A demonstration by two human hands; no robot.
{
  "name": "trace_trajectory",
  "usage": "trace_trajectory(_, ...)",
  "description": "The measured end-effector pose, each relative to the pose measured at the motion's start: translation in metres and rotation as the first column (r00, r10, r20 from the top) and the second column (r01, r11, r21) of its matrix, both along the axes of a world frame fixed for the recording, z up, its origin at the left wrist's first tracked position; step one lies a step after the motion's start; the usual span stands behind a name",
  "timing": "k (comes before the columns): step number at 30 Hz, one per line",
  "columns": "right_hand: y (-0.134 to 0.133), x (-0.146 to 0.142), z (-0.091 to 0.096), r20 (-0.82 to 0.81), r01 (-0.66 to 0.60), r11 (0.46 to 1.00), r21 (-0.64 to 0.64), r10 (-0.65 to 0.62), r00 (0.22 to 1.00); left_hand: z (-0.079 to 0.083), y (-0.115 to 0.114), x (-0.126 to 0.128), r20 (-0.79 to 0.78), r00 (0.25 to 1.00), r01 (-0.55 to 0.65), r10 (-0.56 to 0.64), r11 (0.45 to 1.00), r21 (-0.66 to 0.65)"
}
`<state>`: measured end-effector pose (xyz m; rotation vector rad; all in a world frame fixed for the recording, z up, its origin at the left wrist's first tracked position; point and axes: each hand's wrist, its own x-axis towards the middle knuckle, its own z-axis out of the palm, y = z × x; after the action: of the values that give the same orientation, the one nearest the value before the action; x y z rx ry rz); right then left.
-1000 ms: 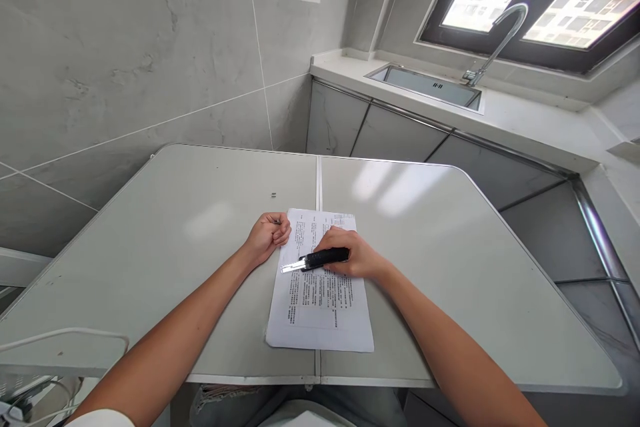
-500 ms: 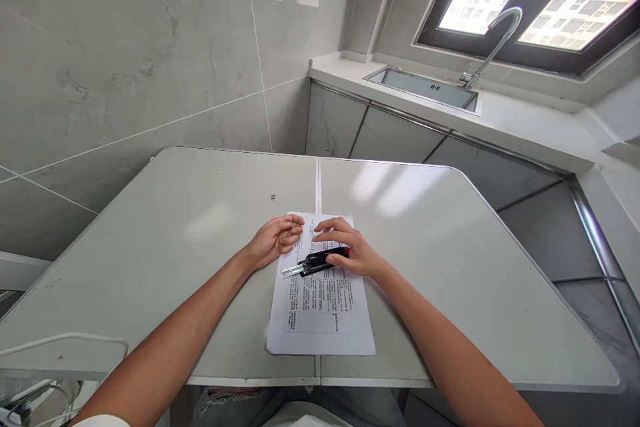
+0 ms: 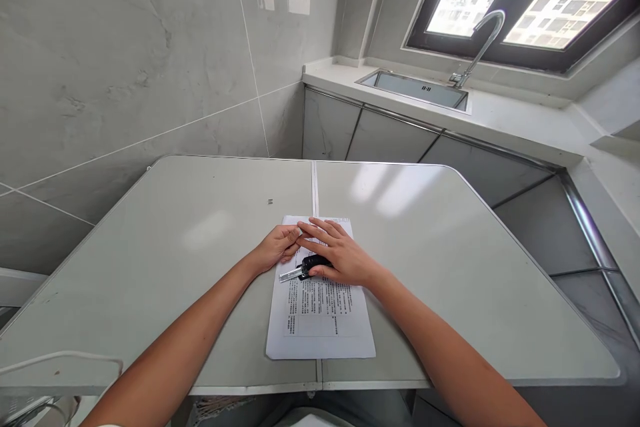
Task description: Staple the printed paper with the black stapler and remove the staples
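Note:
A black stapler point(image 3: 313, 263) lies on printed sheets of paper point(image 3: 325, 337), its clear or metallic tray point(image 3: 291, 275) sticking out to the left. My right hand point(image 3: 345, 257) rests over the stapler's right part and hides it. Its thumb lies along the stapler's near side, and the other fingers stretch out, spread, toward my left fingertips. At the paper's left edge, my left hand point(image 3: 278, 247) is closed in a pinch, touching or nearly touching the right fingertips. Whatever its fingers hold is too small or hidden.
Small dark strips, perhaps staples point(image 3: 271, 201), lie beyond the paper on the pale folding table point(image 3: 230, 320). A seam splits the tabletop down the middle. A white cable point(image 3: 60, 355) crosses the near left corner. Behind stand a counter with a sink point(image 3: 415, 89) and a faucet point(image 3: 483, 47).
My right hand has moved left over the stapler, covering more of it, and its fingers now reach my left fingertips. The left hand has drawn its fingers into a tighter pinch.

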<state>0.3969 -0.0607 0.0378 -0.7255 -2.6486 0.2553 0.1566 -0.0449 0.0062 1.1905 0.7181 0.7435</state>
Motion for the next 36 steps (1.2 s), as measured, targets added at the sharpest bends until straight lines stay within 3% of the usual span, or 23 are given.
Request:
trace_trajectory(6,0.0,-0.001,0.002,0.005,0.003,1.0,0.026,-0.004,1.0,-0.009,0.003,-0.002,-0.038,0.998,0.058,-0.056,0.998,0.039)
trace_trajectory(10,0.0,0.0,0.005,-0.028,0.013,1.0,0.015,-0.012,1.0,-0.006,0.003,-0.005,-0.028,0.998,0.057,-0.056,0.997,0.051)
trace_trajectory(15,0.003,0.007,0.006,-0.143,0.081,0.997,-0.009,-0.082,0.986,0.006,0.003,-0.006,0.035,0.999,-0.038,0.035,0.997,0.071)
trace_trajectory(20,0.01,0.012,-0.005,-0.283,0.15,0.987,-0.05,-0.158,0.946,0.004,0.008,-0.008,0.042,0.988,-0.154,0.15,0.982,0.112)
trace_trajectory(23,0.017,0.014,-0.015,-0.371,0.185,0.98,-0.078,-0.2,0.907,0.003,0.009,-0.015,-0.08,0.968,-0.192,0.236,0.911,0.364)
trace_trajectory(26,0.026,0.017,-0.023,-0.469,0.257,0.96,-0.109,-0.277,0.838,0.009,0.005,-0.02,-0.256,0.949,0.015,0.183,0.786,0.618)
trace_trajectory(30,0.036,0.022,-0.034,-0.55,0.314,0.937,-0.155,-0.346,0.76,0.018,-0.004,-0.016,-0.394,0.918,0.269,0.049,0.652,0.708)
trace_trajectory(36,0.044,0.019,-0.049,-0.497,0.303,0.935,-0.186,-0.355,0.792,0.016,-0.003,-0.01,-0.4,0.915,0.306,0.05,0.559,0.77)
